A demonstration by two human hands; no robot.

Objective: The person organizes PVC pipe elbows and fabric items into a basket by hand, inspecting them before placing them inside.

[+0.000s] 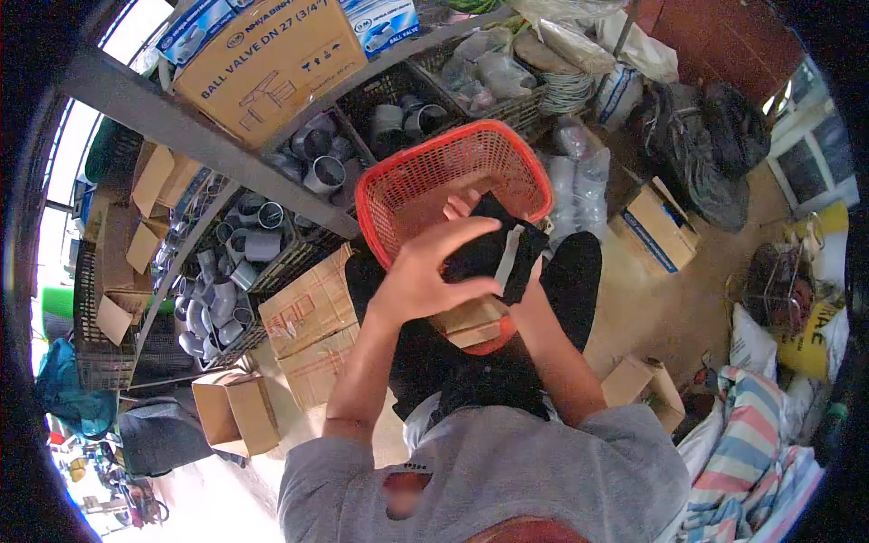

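Over the front of a red plastic basket point(380, 195) is a black folded piece point(520, 271), cloth-like, with a pale strip down it. My right hand point(532, 294) grips its near right edge, the fingers mostly hidden behind it. My left hand point(430, 267) is at its left side, thumb and forefinger spread wide in a C shape, other fingertips showing beyond. A cardboard piece point(475, 335) lies under the hands, between my knees, in front of the basket.
At left, black crates hold grey pipe fittings point(262, 244). A ball valve carton point(272, 72) sits on the shelf above. Opened cardboard boxes point(235, 412) stand on the floor on both sides. Plastic-wrapped rolls point(577, 190) are right of the basket; a striped sheet point(751, 452) lies at lower right.
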